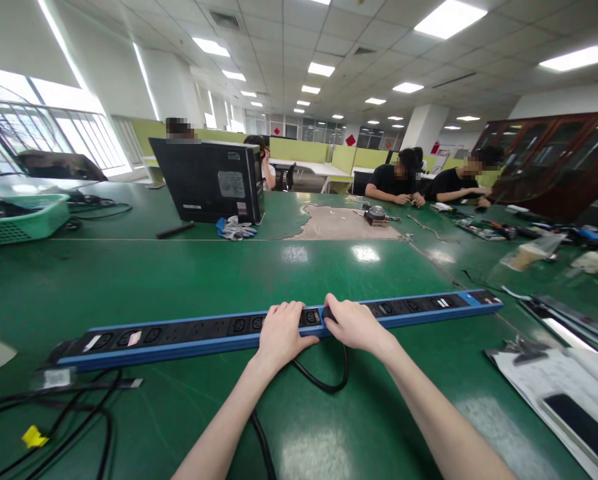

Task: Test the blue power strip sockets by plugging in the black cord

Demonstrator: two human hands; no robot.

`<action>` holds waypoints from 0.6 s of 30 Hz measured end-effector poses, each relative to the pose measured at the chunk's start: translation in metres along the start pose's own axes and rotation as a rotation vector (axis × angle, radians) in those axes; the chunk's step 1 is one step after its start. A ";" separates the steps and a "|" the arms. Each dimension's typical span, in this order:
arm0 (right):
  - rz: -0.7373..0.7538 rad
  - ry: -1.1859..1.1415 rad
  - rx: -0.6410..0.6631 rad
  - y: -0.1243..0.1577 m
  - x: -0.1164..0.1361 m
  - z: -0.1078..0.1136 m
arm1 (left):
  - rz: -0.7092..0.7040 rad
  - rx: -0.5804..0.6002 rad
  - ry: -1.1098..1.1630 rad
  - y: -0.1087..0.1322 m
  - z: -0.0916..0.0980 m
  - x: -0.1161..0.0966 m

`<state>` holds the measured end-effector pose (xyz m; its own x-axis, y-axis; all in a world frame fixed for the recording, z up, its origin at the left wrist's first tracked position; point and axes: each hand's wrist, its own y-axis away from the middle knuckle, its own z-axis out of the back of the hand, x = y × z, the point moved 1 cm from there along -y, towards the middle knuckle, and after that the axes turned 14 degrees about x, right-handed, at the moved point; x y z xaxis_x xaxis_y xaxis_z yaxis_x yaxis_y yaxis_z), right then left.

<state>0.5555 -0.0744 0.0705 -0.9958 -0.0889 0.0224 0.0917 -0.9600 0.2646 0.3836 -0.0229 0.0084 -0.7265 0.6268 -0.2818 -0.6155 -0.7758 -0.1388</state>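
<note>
A long blue power strip [179,332] with black sockets lies across the green table [179,280] in front of me. My left hand [281,332] rests on the strip near its middle, fingers curled over its top. My right hand [355,325] is beside it, fingers closed round a black plug [327,313] at a socket. A black cable [329,383] loops from under my right hand down toward me.
Black cables [69,413] with a yellow tag [33,437] lie at the front left. A clipboard with papers [559,387] is at the right. A black computer case [209,180], gloves [236,229] and a green basket [21,220] stand farther back. Several people sit at the far right.
</note>
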 end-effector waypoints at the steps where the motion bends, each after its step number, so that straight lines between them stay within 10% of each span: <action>1: 0.008 -0.019 0.000 -0.001 -0.003 0.001 | -0.005 -0.002 -0.003 0.000 0.000 0.000; 18: -0.035 -0.192 -0.173 -0.002 -0.013 -0.022 | -0.027 0.008 0.013 -0.003 -0.001 0.002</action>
<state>0.5679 -0.0769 0.0484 -0.9789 -0.0184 0.2035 0.0396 -0.9942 0.1002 0.3844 -0.0194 0.0070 -0.7058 0.6463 -0.2900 -0.6371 -0.7581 -0.1391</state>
